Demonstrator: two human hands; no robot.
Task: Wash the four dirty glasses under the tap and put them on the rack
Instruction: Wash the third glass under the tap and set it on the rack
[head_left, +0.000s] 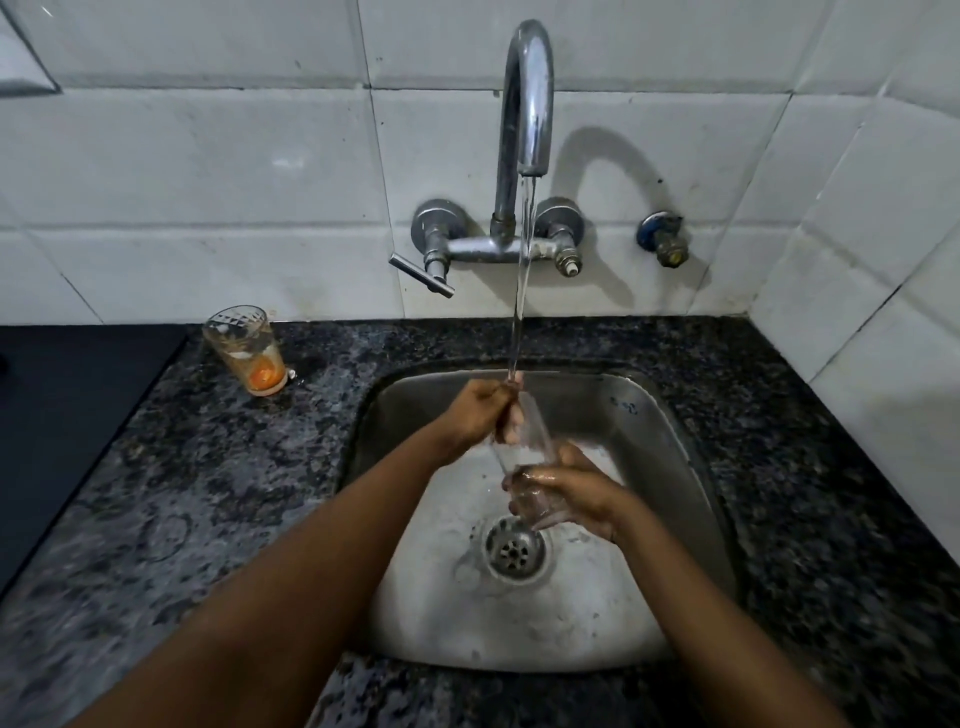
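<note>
A clear glass (530, 457) is held tilted over the steel sink (670, 431), its mouth up under the running stream from the tap (527, 104). My right hand (576, 493) grips the glass's base. My left hand (478, 410) is at its rim, with fingers curled into the mouth. On the counter to the left stands another glass (244, 348), dirty with orange residue at its bottom.
The dark speckled granite counter (234, 467) surrounds the sink. A black cooktop surface (67, 405) lies at far left. The tap's lever handle (421, 275) juts out to the left. White tiled walls stand behind and to the right. The drain (514, 551) sits mid-sink.
</note>
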